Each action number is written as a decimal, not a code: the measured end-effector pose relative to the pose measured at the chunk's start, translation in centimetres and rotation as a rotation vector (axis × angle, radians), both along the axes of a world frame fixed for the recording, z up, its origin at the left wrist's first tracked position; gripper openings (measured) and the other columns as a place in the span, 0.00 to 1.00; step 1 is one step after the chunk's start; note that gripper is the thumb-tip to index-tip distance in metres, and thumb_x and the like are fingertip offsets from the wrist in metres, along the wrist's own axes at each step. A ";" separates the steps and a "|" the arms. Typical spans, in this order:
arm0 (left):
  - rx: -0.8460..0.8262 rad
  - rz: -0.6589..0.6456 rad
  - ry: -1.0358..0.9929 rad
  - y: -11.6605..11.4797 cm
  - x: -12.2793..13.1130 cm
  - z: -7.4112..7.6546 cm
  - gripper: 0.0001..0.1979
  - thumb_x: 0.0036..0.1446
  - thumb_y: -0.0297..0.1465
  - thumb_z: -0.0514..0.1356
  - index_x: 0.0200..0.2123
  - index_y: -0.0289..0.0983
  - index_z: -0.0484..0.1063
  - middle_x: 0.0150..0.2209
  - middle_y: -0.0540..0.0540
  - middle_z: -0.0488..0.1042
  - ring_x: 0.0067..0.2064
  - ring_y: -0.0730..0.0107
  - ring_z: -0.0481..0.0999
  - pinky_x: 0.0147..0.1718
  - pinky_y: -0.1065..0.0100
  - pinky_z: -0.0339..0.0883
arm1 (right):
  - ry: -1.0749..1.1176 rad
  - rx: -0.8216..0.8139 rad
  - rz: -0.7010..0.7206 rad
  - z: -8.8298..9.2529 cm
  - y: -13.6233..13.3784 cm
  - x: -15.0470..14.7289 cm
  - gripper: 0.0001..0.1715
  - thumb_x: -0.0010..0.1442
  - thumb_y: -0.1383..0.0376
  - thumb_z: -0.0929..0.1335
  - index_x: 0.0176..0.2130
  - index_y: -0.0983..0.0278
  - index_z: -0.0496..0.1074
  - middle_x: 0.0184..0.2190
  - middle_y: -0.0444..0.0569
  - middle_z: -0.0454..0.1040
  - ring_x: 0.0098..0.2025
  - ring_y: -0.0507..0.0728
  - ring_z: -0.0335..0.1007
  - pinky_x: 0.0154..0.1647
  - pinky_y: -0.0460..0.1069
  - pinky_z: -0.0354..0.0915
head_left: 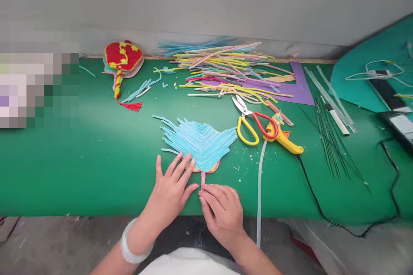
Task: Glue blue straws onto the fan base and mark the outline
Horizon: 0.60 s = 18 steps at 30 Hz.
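Observation:
A fan-shaped piece (202, 144) covered in light blue pipe cleaners, laid in V-shaped rows, lies flat on the green table. Several loose blue ends stick out at its left side, and a pink edge shows beneath it at the bottom. My left hand (172, 189) has its fingers spread, with the fingertips resting on the lower left of the fan. The fan's pink wrapped handle (203, 178) points toward me, and my right hand (222, 210) pinches its lower end between thumb and fingers. The tip of the handle is hidden by those fingers.
Scissors (247, 114) with red and yellow handles touch a yellow glue gun (285, 139), whose black cord runs right. Behind lie a pile of coloured pipe cleaners (226, 66) and a finished red fan (123, 56). Dark green wires (329, 142) lie to the right.

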<state>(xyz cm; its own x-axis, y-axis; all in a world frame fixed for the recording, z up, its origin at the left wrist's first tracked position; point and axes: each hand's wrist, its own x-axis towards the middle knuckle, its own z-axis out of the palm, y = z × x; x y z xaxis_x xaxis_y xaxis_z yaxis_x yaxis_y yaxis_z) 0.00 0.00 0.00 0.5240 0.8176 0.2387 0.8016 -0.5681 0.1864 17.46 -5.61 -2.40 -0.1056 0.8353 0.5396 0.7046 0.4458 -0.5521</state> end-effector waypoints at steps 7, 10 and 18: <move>0.063 0.030 -0.058 -0.1 0.1 -0.3 0.27 0.68 0.32 0.54 0.67 0.30 0.54 0.63 0.35 0.67 0.66 0.52 0.64 0.68 0.38 0.37 | -0.007 0.003 -0.005 0.5 -0.1 -0.1 0.07 0.65 0.71 0.67 0.42 0.63 0.74 0.40 0.47 0.81 0.43 0.56 0.74 0.45 0.53 0.63; 0.080 0.010 -0.080 -0.2 0.2 0.0 0.26 0.67 0.29 0.55 0.66 0.32 0.56 0.64 0.35 0.66 0.68 0.50 0.59 0.67 0.37 0.39 | -0.006 -0.004 0.000 0.6 -0.1 0.0 0.07 0.65 0.71 0.67 0.42 0.62 0.74 0.40 0.47 0.81 0.43 0.56 0.74 0.45 0.53 0.63; 0.049 -0.131 -0.061 -0.1 1.0 0.5 0.19 0.68 0.26 0.53 0.60 0.36 0.66 0.63 0.45 0.69 0.66 0.54 0.64 0.69 0.40 0.27 | -0.010 -0.005 0.002 0.5 0.0 0.0 0.07 0.65 0.71 0.66 0.42 0.63 0.74 0.40 0.48 0.81 0.43 0.56 0.74 0.45 0.53 0.63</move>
<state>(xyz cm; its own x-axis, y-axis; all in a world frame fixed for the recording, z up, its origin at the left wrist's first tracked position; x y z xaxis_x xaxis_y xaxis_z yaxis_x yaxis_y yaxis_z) 1.01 -0.08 0.50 0.6089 0.7295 0.3117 0.7076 -0.6770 0.2022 17.46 -5.66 -1.86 -0.1123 0.8380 0.5339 0.7093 0.4439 -0.5476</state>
